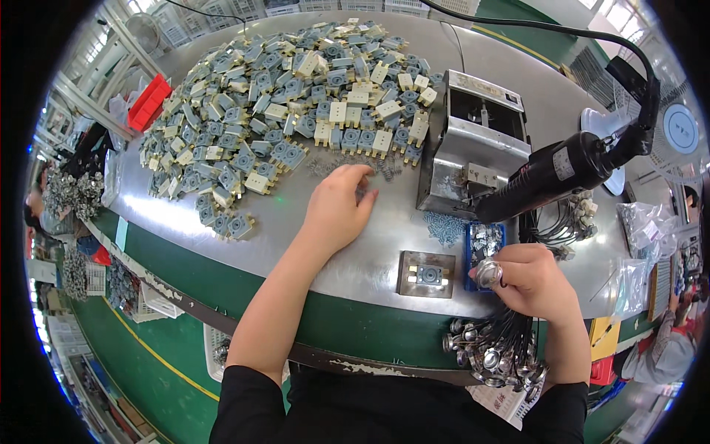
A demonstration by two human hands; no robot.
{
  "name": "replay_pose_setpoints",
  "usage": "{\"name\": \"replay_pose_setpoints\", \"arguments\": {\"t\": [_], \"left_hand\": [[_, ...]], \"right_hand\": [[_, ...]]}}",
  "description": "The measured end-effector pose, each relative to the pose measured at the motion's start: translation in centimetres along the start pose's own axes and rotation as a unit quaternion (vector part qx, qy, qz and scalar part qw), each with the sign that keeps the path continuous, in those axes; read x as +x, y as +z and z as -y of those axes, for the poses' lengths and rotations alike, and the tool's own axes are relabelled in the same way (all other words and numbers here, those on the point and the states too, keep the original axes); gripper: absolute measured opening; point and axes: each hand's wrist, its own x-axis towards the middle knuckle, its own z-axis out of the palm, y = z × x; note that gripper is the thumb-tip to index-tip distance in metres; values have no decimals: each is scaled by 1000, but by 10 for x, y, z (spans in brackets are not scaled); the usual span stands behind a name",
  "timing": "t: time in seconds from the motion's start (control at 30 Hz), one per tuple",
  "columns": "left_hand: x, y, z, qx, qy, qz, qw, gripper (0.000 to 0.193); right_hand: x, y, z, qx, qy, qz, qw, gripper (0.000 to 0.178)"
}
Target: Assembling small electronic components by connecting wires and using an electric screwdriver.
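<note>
My left hand (pixel 339 209) reaches over the steel table beside a scatter of small springs (pixel 386 172). Its thumb and forefinger are apart, and nothing shows between them. Pinched in my right hand (pixel 538 281) is a round silver metal part (pixel 488 274), with a black wire by it. This hand is just beside a blue tray (pixel 469 260) of small metal pieces. To its left, a grey-and-cream plastic housing (pixel 429 275) sits in a square metal fixture (pixel 404 285). More round metal parts on black wires (pixel 491 360) hang in a bunch at the table edge below my right hand.
A large heap of grey-and-cream housings (pixel 296 96) covers the far left. A metal machine (pixel 473 159) and a black electric screwdriver (pixel 543 177) on a cable stand right of centre, near small blue screws (pixel 445 228). A red bin (pixel 150 102) is far left.
</note>
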Motion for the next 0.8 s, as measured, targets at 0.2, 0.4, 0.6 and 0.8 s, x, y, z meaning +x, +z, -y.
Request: {"name": "replay_pose_setpoints", "arguments": {"t": [0.2,0.4,0.6,0.8], "left_hand": [[3,-10,2,18,33,64,997,34],[-4,-16,-8,-89,37,54,994,36],[-32,-15,-24,-475,-112,53,871,44],[-52,-2,-53,-666,-130,161,717,39]], "right_hand": [[6,2,10,16,21,-40,999,26],[9,16,12,86,48,-54,994,19],[29,16,17,170,127,-65,975,14],[42,27,25,176,177,-84,965,21]]}}
